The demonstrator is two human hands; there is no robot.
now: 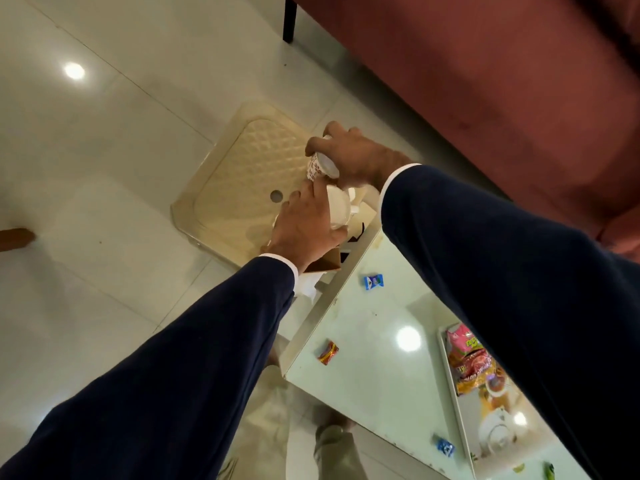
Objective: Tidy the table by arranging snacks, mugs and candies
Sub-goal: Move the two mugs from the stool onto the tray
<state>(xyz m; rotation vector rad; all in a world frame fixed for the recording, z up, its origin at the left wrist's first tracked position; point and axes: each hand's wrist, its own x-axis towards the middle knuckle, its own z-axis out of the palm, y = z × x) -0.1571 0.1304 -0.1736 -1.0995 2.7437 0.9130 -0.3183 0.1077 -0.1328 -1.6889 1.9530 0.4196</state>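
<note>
My right hand [353, 157] grips a white mug with a red floral pattern [320, 168], tilted on its side above a beige plastic stool [249, 157]. My left hand [304, 226] holds a plain white mug [337, 207] just below it, the two mugs nearly touching. On the glass table [374, 313] lie loose candies: a blue one [373, 281], a red one [328, 353] and another blue one [445, 446]. Snack packets [467, 362] sit in a tray [460, 420] at the right, partly hidden by my right sleeve.
A reddish sofa [485, 81] fills the upper right, behind the table. A brown cardboard piece [325, 265] and white tissue [308, 289] sit by the table's far corner. White mugs or saucers [498, 434] lie in the tray. Glossy floor tiles [86, 150] spread to the left.
</note>
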